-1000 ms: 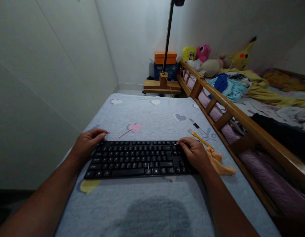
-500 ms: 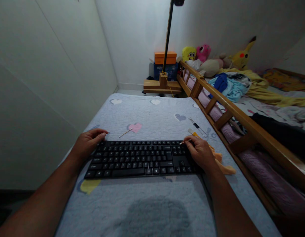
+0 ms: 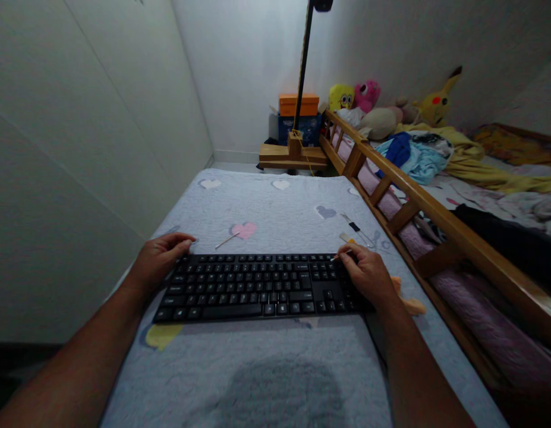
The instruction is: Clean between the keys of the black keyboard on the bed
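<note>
A black keyboard (image 3: 252, 286) lies across a grey bedspread with heart patches (image 3: 275, 202). My left hand (image 3: 158, 260) rests curled on the keyboard's far left corner and holds it in place. My right hand (image 3: 368, 274) sits at the keyboard's right end, fingers pinched on a thin cotton swab (image 3: 340, 256) whose tip touches the top row of the number pad. Another cotton swab (image 3: 226, 240) lies on the bedspread just beyond the keyboard.
An orange cloth (image 3: 406, 300) lies under my right wrist. A yellow-handled tool (image 3: 347, 239) and a thin black-and-silver tool (image 3: 356, 228) lie beyond it. A wooden bed rail (image 3: 418, 202) runs along the right; a wooden lamp base (image 3: 293, 154) stands at the far end.
My right hand has slid rightward along the keyboard's top edge with the swab, from the main keys' end to the number pad. The left hand has stayed put.
</note>
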Demonstrator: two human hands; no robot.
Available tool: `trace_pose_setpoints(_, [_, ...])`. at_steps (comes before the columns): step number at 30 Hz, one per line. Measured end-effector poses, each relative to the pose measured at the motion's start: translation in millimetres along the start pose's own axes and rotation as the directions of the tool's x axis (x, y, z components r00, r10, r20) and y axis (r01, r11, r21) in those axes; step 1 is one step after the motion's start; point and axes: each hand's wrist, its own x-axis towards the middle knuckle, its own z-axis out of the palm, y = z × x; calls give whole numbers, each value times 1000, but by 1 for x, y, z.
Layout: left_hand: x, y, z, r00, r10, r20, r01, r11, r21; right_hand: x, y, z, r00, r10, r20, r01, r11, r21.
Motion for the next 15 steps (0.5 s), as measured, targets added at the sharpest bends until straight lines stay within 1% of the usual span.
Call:
trace_pose_setpoints(9, [0, 0, 1, 1000, -1, -4, 1, 1000, -7, 0, 0, 0, 1000, 15, -20, -15, 1000, 9])
trace_pose_setpoints(15, [2, -3, 0, 1000, 12, 10, -12, 1000, -4, 1, 2, 4, 998, 14, -61, -14, 1000, -2])
